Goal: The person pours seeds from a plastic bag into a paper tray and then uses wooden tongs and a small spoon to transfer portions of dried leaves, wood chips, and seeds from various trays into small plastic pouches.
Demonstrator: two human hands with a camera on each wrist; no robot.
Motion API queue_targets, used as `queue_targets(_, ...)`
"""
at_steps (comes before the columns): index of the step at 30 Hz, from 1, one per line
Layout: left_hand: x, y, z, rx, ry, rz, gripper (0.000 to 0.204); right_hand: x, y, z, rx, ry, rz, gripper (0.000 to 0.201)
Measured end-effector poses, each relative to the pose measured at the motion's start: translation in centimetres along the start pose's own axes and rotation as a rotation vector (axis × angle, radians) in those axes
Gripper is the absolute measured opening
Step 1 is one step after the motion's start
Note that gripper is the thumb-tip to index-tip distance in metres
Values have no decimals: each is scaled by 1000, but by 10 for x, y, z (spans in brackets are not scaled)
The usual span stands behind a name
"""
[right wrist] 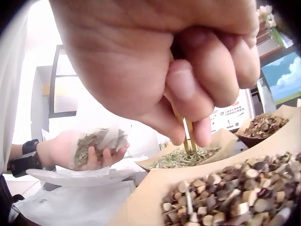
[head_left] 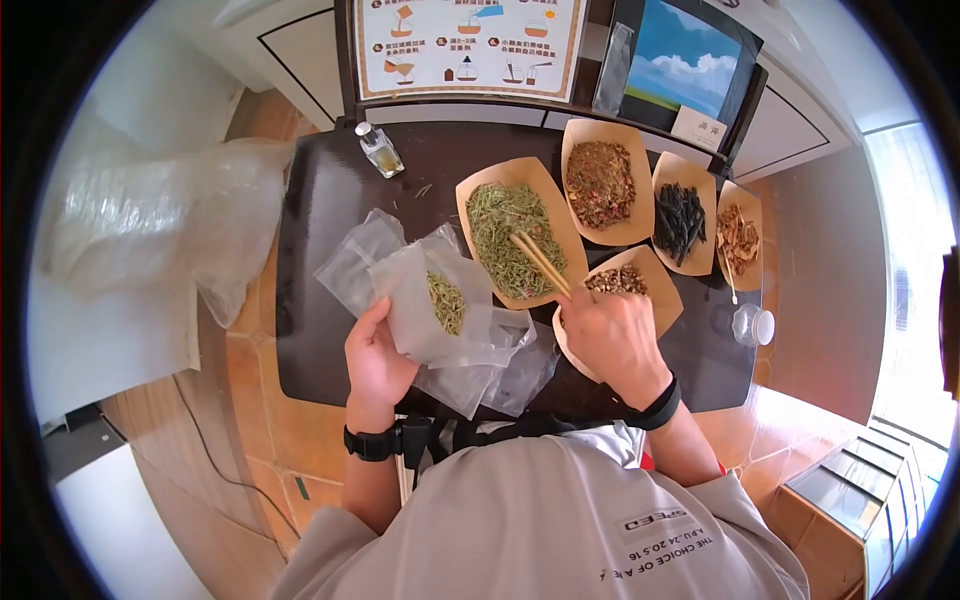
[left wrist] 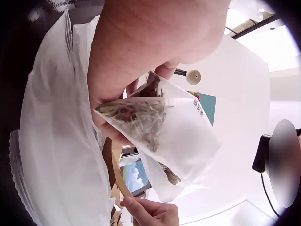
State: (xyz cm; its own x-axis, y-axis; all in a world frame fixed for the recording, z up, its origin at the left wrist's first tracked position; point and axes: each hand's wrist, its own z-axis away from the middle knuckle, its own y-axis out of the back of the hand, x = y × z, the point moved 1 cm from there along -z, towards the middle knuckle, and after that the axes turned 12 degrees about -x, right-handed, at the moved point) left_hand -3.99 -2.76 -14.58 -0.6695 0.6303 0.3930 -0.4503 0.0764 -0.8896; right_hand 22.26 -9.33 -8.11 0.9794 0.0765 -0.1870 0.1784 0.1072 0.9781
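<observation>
My left hand (head_left: pixel 380 358) holds a translucent white pouch (head_left: pixel 408 305) with dried green herbs showing through its side; its fingers curl round the back of it in the right wrist view. Between the thumb and fingers of my right hand (head_left: pixel 612 330), slim wood-coloured tweezers (head_left: pixel 543 262) are pinched. Their tips reach into the shredded green herbs (head_left: pixel 497 215) in a brown paper tray (head_left: pixel 560 225). Below that hand sits another paper tray (head_left: pixel 668 290) of small chopped brown and cream pieces (right wrist: pixel 235 193), partly hidden by the hand in the head view.
Three more paper trays hold brown crumbs (head_left: pixel 600 185), dark strips (head_left: pixel 681 225) and tan shavings (head_left: pixel 738 240). More clear bags (head_left: pixel 465 385) lie under the pouch. A small glass bottle (head_left: pixel 380 152) stands back left, and a clear jar (head_left: pixel 752 325) lies at the right edge.
</observation>
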Motion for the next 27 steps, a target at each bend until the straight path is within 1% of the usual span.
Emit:
queue_targets(1,0,-1,1,-2,-8,-3,45,4,1,2,5,7,1,26)
queue_targets(3,-2,-3,2,18,8,-1,45,15,2,7,122,-3,-95,21)
queue_targets(4,-3,-5,2,16,5,-3,45,19,6,10,144,2,-171,20)
queue_targets(7,-5,-14,-2,57,19,-47,46,24,25,16,199,27,-256,22)
queue_targets(8,-6,-20,-5,76,16,-107,46,26,32,19,185,20,-326,20)
queue_targets(9,-6,-24,-7,94,14,-166,46,23,41,21,188,20,-326,20)
queue_targets(11,-8,-29,-13,65,5,-185,46,16,60,27,203,-14,-485,19)
queue_targets(12,-9,-30,-15,42,0,-201,46,14,64,30,184,4,-503,13)
queue_targets(13,-10,-31,-16,40,9,-204,46,12,67,32,187,-5,-505,13)
queue_targets(15,-13,-30,-18,4,12,-148,46,2,69,34,119,140,-482,11)
queue_targets(16,-15,-28,-19,2,19,-149,46,-2,68,34,79,168,-470,12)
queue_targets(19,-20,-24,-21,-11,-16,-66,43,-5,66,35,138,135,-534,14)
queue_targets(20,-22,-25,-22,24,-42,-29,44,2,67,38,146,120,-541,9)
queue_targets(21,-23,-25,-21,62,-68,10,45,4,75,38,113,17,-596,10)
queue_targets(22,-24,-24,-19,64,-70,15,45,10,77,38,65,-67,-611,14)
queue_targets(23,-24,-24,-16,-94,-149,-136,45,17,79,37,17,-153,-625,19)
queue_targets(24,-24,-24,-14,-253,-227,-286,46,25,73,34,12,-154,-622,19)
queue_targets(25,-22,-22,-15,-252,-228,-281,46,34,59,30,39,-129,-478,23)
queue_targets(26,-19,-20,-17,-293,-198,-152,45,40,48,27,64,-103,-335,27)
queue_targets(27,-17,-17,-16,-333,-169,-22,45,41,40,27,57,-101,-332,27)
